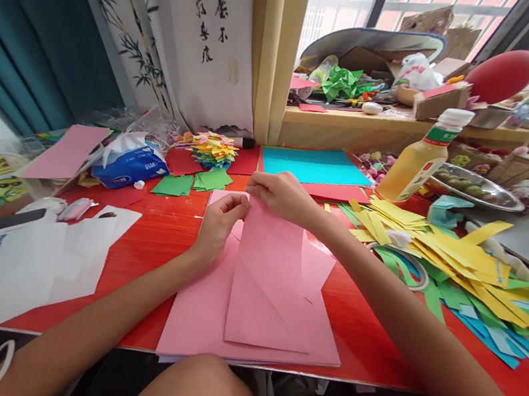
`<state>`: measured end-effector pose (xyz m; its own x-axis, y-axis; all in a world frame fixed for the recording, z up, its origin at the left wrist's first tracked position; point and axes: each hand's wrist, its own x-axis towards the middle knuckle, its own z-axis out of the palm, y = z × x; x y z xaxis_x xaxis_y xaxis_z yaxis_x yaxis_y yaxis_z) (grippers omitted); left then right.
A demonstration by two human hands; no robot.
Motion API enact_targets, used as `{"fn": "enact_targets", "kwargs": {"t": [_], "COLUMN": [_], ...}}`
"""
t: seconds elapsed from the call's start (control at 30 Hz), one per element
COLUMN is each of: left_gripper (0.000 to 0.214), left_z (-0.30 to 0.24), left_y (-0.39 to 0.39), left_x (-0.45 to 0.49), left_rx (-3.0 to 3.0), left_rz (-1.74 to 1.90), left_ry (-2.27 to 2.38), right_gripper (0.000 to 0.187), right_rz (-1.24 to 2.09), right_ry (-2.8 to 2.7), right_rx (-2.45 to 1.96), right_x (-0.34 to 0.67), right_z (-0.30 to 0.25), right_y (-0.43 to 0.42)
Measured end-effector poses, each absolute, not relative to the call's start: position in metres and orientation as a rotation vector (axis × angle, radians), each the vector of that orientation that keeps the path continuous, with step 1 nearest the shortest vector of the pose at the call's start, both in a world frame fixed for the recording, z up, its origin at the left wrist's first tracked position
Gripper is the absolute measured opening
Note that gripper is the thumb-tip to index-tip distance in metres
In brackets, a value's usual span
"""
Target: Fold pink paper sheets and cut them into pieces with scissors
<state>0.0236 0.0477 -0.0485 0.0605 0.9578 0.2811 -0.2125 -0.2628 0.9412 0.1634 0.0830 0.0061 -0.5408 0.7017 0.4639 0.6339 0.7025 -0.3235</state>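
Note:
A folded sheet of pink paper (264, 279) lies over more pink sheets (198, 308) near the table's front edge. At its far left corner, my left hand (220, 224) pinches the paper's edge between thumb and fingers. Just beyond it, my right hand (280, 192) has its fingers closed on the top edge of the same sheet. The two hands almost touch. A slanting crease crosses the folded sheet, and a pink flap (316, 267) sticks out on its right side.
Yellow paper strips (439, 244) and a juice bottle (421, 156) are on the right. Green squares (172, 185), a blue tissue pack (131, 163) and white paper (60, 265) lie left. Turquoise paper (313, 165) is at the back, below a cluttered windowsill (348, 121).

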Motion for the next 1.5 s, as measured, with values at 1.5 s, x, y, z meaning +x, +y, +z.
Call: {"fn": "enact_targets", "kwargs": {"t": [1.5], "left_gripper": [0.007], "left_z": [-0.052], "left_y": [0.028], "left_x": [0.031], "left_rx": [1.992], "left_rz": [0.953], "left_ry": [1.018], "right_gripper": [0.028], "right_rz": [-0.461], "right_ry": [-1.608], "right_rx": [-1.392], "right_x": [0.318], "right_z": [0.072], "right_y": [0.101]}}
